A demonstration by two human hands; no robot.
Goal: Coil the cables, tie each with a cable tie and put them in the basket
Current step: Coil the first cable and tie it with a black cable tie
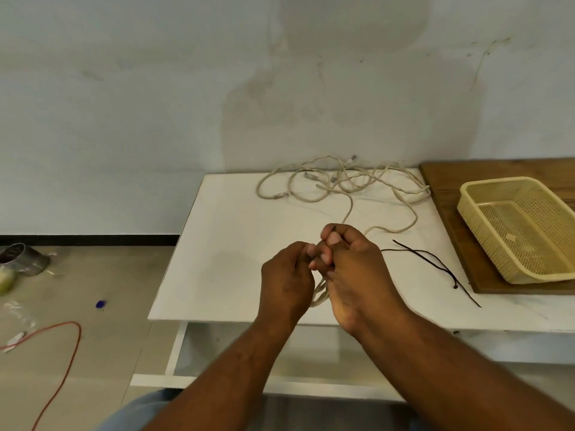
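Curling round 1 beige cable (320, 294), left hand (287, 276) and right hand (353, 270) grip it (fingertips touching).

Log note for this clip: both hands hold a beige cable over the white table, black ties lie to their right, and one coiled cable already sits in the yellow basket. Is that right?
No: the head view shows no cable in the yellow basket yet. The rest stands: left hand and right hand hold a beige cable over the white table, black ties to their right.
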